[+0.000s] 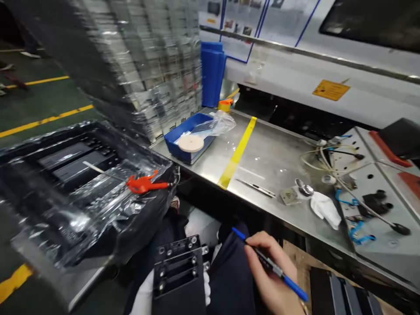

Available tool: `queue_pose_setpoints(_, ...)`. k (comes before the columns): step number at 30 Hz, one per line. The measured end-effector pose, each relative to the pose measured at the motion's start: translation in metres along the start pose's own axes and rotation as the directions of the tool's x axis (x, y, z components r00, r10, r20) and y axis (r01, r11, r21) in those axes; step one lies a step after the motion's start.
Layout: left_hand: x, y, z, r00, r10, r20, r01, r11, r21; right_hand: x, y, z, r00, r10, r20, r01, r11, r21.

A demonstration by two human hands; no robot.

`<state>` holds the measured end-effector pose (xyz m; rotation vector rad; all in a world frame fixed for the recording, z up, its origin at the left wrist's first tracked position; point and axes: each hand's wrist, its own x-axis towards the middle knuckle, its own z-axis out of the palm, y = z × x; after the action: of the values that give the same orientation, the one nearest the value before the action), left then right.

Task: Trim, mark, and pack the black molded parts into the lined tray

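Observation:
My left hand [146,291], in a white glove, is closed around a black rectangular metal part [179,280] with slots and bright round holes, held low over my lap. White glove fingertips show along its right edge; the rest of that hand is hidden behind the part. Bare and to the right, my right hand [274,286] grips a blue-ended marker pen [277,269] between thumb and fingers. One blue end of the pen points up and left towards the black part, without touching it.
Left, a plastic-lined tray [88,258] holds black parts, with a red air gun [144,183] over it. On the steel bench [272,148] are a blue bin [180,153], a thin pen-like tool [257,188], a white glove [324,209] and cables. More black parts [344,293] lie lower right.

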<state>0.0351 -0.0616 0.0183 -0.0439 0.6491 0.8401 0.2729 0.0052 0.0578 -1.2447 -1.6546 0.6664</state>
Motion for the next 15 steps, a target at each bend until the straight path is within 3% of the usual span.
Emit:
queue_pose_setpoints(3,-0.003,-0.012,-0.031,0.997,-0.006,-0.07,0.0,0.997,-0.076,-0.01,-0.018,0.027,0.973,-0.168,0.156,0.161,0.985,0.055)
queue_pose_setpoints(5,-0.006,-0.023,-0.068,0.979,0.046,-0.2,-0.067,0.993,-0.099,-0.013,-0.023,0.04,0.95,-0.248,0.187,0.23,0.966,0.113)
queue_pose_setpoints(8,-0.013,-0.043,-0.135,0.878,0.147,-0.456,-0.202,0.977,-0.074,-0.016,-0.027,0.053,0.951,-0.268,0.154,0.25,0.96,0.125)
queue_pose_setpoints(10,-0.014,-0.057,-0.169,0.862,0.189,-0.469,-0.237,0.971,-0.043,-0.016,-0.03,0.058,0.95,-0.274,0.152,0.258,0.959,0.12)
queue_pose_setpoints(12,-0.013,-0.066,-0.187,0.87,0.237,-0.431,-0.283,0.958,-0.045,-0.015,-0.033,0.061,0.947,-0.281,0.153,0.266,0.958,0.11)
queue_pose_setpoints(15,-0.01,-0.069,-0.187,0.895,0.245,-0.372,-0.292,0.953,-0.075,-0.016,-0.037,0.061,0.947,-0.274,0.166,0.262,0.961,0.089)
